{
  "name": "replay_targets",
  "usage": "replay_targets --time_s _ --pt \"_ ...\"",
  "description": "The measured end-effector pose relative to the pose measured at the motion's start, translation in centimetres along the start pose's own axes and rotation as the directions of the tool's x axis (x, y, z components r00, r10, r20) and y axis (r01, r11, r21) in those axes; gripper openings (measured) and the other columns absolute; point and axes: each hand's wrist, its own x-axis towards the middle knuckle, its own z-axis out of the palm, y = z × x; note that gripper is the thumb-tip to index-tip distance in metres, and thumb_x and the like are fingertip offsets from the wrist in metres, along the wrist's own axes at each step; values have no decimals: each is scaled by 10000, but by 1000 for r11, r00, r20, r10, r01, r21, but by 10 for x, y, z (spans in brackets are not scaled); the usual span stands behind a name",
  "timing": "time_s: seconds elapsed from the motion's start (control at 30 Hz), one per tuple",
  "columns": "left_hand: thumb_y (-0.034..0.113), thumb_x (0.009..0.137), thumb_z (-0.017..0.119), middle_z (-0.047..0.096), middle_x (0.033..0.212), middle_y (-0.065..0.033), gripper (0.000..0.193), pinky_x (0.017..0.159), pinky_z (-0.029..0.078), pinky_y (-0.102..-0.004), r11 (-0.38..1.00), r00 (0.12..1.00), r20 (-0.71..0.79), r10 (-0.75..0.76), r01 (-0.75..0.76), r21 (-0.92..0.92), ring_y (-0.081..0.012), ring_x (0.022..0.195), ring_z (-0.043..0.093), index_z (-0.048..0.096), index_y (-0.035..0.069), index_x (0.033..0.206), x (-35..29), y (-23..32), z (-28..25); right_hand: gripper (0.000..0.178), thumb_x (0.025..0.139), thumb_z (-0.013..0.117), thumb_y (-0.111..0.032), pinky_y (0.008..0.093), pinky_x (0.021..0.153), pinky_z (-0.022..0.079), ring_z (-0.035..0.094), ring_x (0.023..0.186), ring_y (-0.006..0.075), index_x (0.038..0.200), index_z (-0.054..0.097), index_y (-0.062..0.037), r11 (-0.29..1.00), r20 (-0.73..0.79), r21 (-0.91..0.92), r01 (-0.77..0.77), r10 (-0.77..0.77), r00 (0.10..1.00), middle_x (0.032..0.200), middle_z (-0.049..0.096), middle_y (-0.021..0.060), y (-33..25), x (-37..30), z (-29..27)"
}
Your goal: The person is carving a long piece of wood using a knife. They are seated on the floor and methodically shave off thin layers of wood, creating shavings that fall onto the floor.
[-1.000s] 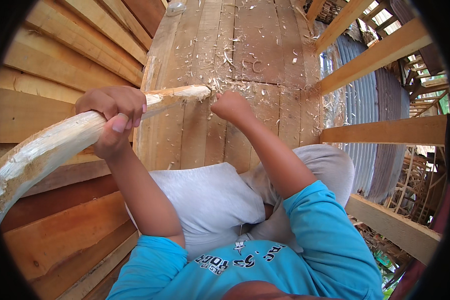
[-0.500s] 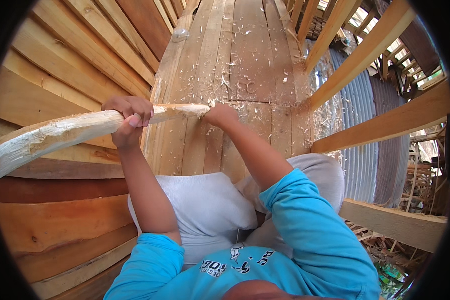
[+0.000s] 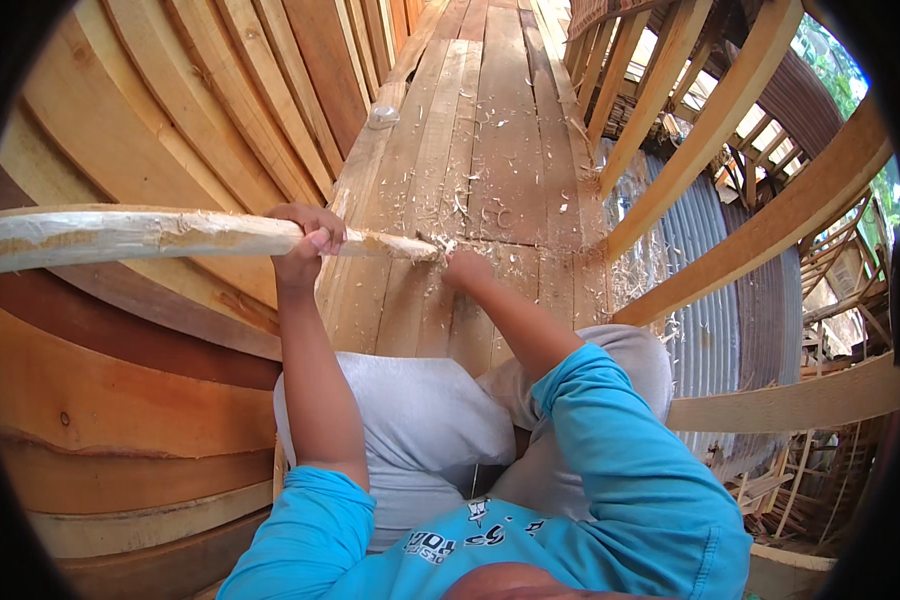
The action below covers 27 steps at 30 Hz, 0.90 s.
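Observation:
A long, pale, peeled wooden pole [image 3: 130, 238] runs in from the left edge and narrows to a whittled, rough tip over the floor. My left hand [image 3: 310, 230] is wrapped round it a short way back from that tip, thumb on top. Just right of the tip is my right hand [image 3: 467, 270], its fingers curled closed. Something small and pale, perhaps a blade or shavings, shows beside those fingers; what the hand holds is too hidden to name. Wood shavings [image 3: 500, 215] lie scattered over the floorboards around both hands.
Wooden planks [image 3: 110, 365] form a wall along the left. On the right, slanted wooden rails [image 3: 710, 150] border the plank floor [image 3: 510, 100], with corrugated metal sheets [image 3: 705, 290] beyond them. A small clear dome-shaped object [image 3: 383, 117] sits by the wall. My bent legs [image 3: 400, 400] are below.
The pole's far left part has swung upward in view, so it lies more level. Its tip and both hands appear slightly lower and further right, while the whole view has shifted too.

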Motion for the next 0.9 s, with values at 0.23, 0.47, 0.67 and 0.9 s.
replay_targets --time_s 0.23,0.47,0.67,0.9 --pt "47 739 635 537 580 -93 178 572 458 -323 998 997 -60 -50 52 45 -172 531 521 473 64 668 -8 4 0 410 932 405 -314 464 696 500 641 792 315 941 623 32 998 205 -52 28 -17 979 911 651 208 34 -33 -16" --pt "18 758 619 538 614 -65 137 606 454 -318 999 992 -112 -48 49 5 -167 563 524 496 64 719 -10 -1 -8 466 937 379 -367 409 541 451 539 559 241 852 576 46 971 355 -240 8 80 931 663 578 127 36 -76 -96" --pt "18 763 644 539 623 -52 140 613 465 -321 998 973 -224 -60 60 -7 -160 585 548 514 68 766 -10 -9 -1 236 812 447 -155 408 519 440 565 557 222 768 601 20 989 297 -55 -140 150 943 668 600 135 44 -67 -116" --pt "11 771 644 543 624 -55 134 609 466 -314 999 966 -255 -54 51 -15 -165 581 554 518 56 783 -10 -6 -3 319 905 442 -244 391 426 409 510 457 224 718 528 0 1000 169 -8 26 -25 985 598 542 113 13 -62 -85"
